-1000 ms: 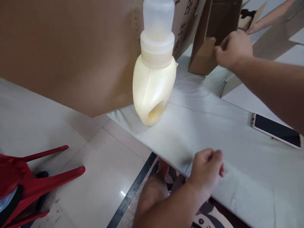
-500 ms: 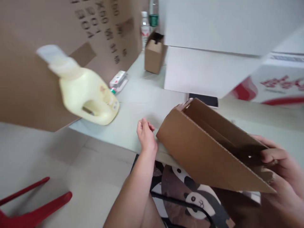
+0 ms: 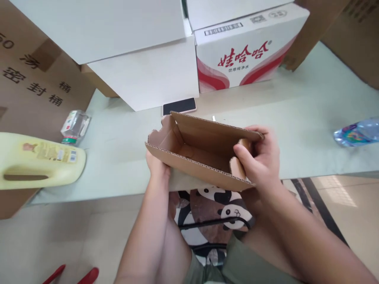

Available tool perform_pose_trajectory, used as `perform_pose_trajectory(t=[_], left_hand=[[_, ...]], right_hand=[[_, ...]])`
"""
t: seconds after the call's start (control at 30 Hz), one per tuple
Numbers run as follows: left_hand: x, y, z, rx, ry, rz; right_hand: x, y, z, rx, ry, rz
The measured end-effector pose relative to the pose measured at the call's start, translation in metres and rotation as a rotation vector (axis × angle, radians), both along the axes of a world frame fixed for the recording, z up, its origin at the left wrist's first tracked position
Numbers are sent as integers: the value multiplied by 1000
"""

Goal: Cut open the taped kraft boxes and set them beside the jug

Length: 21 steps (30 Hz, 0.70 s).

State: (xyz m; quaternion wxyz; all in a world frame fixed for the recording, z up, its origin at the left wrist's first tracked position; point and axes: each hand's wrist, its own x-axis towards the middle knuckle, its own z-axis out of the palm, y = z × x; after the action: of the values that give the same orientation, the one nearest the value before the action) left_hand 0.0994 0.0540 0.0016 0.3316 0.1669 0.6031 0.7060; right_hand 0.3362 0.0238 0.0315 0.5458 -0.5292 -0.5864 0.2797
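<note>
An open-topped brown cardboard box (image 3: 204, 136) is held between my hands above the front of the table, tilted so that I look down into it. My left hand (image 3: 157, 165) supports its left end from below; most of those fingers are hidden behind the box. At the right end my right hand (image 3: 263, 157) grips the wall, thumb inside on a folded flap (image 3: 237, 167) and fingers outside. Nothing shows inside the box. Behind it lies a phone (image 3: 179, 106) with a dark screen.
A pale yellow detergent jug (image 3: 66, 163) and a clear bottle (image 3: 75, 124) are at the left. White cartons (image 3: 148, 79), one printed in red (image 3: 242, 59), line the back of the cloth-covered table (image 3: 308, 118). At right lies a plastic bottle (image 3: 358, 132). Red chair legs (image 3: 89, 276) show below.
My right hand has brought the cardboard box from the back left to in front of me. My left hand now touches its left end. The view has swung right.
</note>
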Motion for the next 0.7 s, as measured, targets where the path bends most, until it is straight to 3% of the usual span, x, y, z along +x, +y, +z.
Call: perform_pose_trajectory(t=[0.1, 0.17, 0.3, 0.4, 0.5, 0.53, 0.6, 0.7], left_hand=[[3, 0, -4, 34, -101, 53], [-3, -5, -4, 98, -44, 103], [-21, -40, 1, 128, 111, 163], [-22, -91, 5, 105, 330, 4], [-12, -149, 4, -53, 494, -333], [-9, -165, 2, -95, 512, -390], [-7, -189, 0, -143, 563, -406], [-15, -195, 6, -75, 603, -262]], right_hand=[[4, 3, 2, 2, 26, 33], [5, 5, 2, -20, 1, 57], [7, 3, 1, -63, -93, 70], [8, 1, 1, -51, -108, 84], [8, 2, -3, 2, -70, 110], [9, 3, -5, 40, -39, 121], [9, 6, -10, 122, 34, 150], [10, 7, -15, 193, 99, 201]])
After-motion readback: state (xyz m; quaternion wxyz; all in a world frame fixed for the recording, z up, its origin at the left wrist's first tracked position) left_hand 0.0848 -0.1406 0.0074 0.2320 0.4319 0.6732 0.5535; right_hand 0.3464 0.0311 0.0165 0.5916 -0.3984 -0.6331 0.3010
